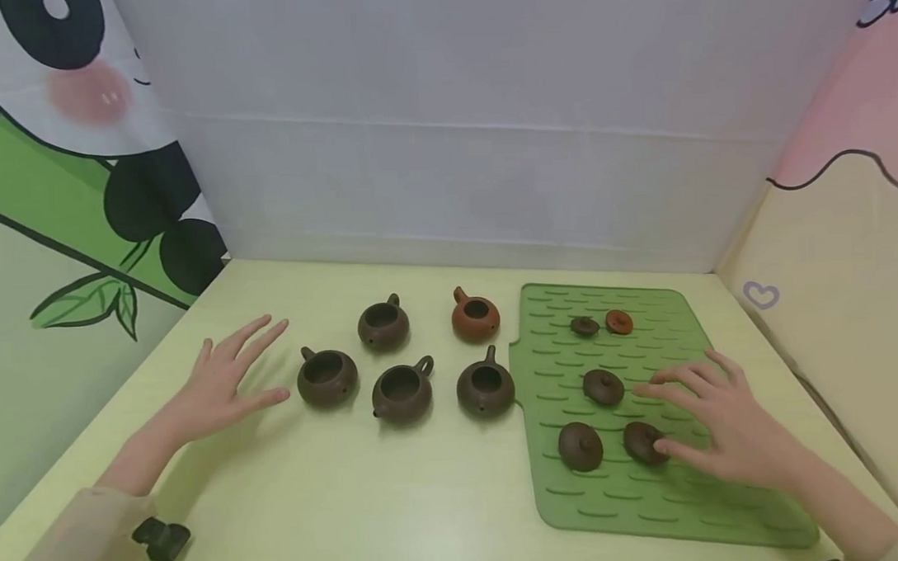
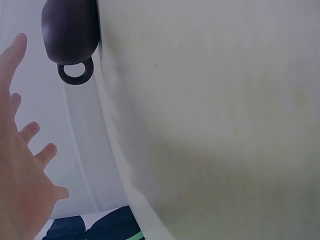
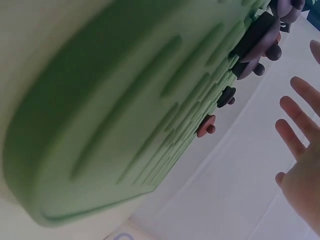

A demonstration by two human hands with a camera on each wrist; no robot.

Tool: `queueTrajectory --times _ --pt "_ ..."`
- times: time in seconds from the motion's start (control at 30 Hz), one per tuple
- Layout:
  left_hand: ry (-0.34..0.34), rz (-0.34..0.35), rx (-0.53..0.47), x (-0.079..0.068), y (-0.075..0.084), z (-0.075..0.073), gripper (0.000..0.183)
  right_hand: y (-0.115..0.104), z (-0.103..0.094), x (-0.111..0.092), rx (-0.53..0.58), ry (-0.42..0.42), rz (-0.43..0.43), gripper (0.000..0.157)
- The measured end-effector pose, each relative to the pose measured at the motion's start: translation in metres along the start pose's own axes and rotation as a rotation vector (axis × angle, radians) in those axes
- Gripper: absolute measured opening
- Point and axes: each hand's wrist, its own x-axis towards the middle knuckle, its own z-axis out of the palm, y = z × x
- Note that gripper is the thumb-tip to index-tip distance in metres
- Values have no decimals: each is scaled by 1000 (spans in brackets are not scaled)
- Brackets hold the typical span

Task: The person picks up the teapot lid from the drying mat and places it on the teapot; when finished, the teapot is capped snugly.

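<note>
My left hand (image 1: 226,386) is held over the table with fingers spread, holding nothing. Nearest to it is a dark brown teapot (image 1: 327,392), lidless; its loop handle shows in the left wrist view. More lidless teapots stand to the right: dark ones at the back (image 1: 383,336), front (image 1: 403,404) and right (image 1: 486,399), and a reddish-brown one (image 1: 476,323). My right hand (image 1: 725,423) hovers over a green mat (image 1: 635,505), its fingers loosely extended. Its thumb overlaps a dark lid (image 1: 643,444) in the head view; two other dark lids (image 1: 604,387) (image 1: 580,447) are close by.
Farther back on the mat are a small dark lid (image 1: 585,326) and a reddish lid (image 1: 619,322). The pale table (image 1: 397,497) ends at a white cloth backdrop (image 1: 475,172). Printed cloth walls stand on the left (image 1: 39,245) and right (image 1: 849,242).
</note>
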Motion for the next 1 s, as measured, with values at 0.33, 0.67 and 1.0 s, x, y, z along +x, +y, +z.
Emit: queueTrajectory --times 0.33,0.67,1.0 --pt "-84 -95 -214 -6 8 10 85 1 10 -7 81 -1 -85 45" --pt "-104 -162 -392 -5 12 17 75 1 14 -5 141 20 -84 38" --pt "-145 -226 -505 1 15 22 72 5 14 -5 121 8 -67 42"
